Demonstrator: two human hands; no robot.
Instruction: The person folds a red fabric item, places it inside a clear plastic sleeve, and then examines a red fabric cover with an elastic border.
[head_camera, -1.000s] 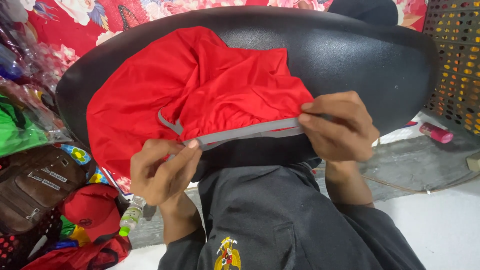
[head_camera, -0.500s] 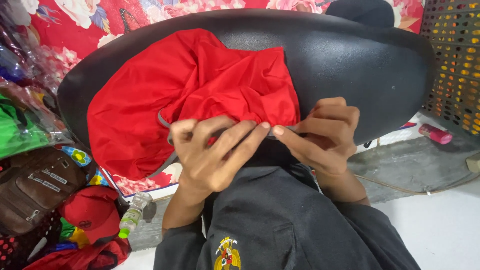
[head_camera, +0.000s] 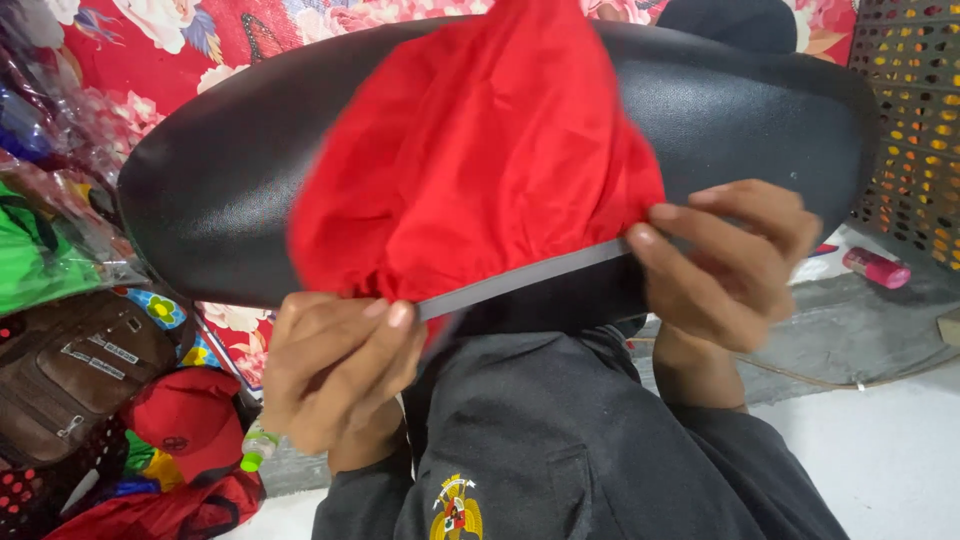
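Both hands pinch the grey elastic band (head_camera: 525, 280) of a red cloth garment (head_camera: 470, 170), stretched taut between them over the near edge of a black padded seat (head_camera: 760, 110). Left hand (head_camera: 335, 370) closes thumb and fingers on the band's left end; right hand (head_camera: 735, 265) grips the right end with curled fingertips. The cloth bunches up over the seat top, motion-blurred at the upper edge. Risk: the band looks under tension, so a loose pinch could let it snap back off the seat edge; uneven pull could skew the fabric to one side. Brown bag (head_camera: 70, 375), red cap (head_camera: 185, 420) and small green-capped bottle (head_camera: 258, 447) lie lower left, pink tube (head_camera: 877, 268) at right.
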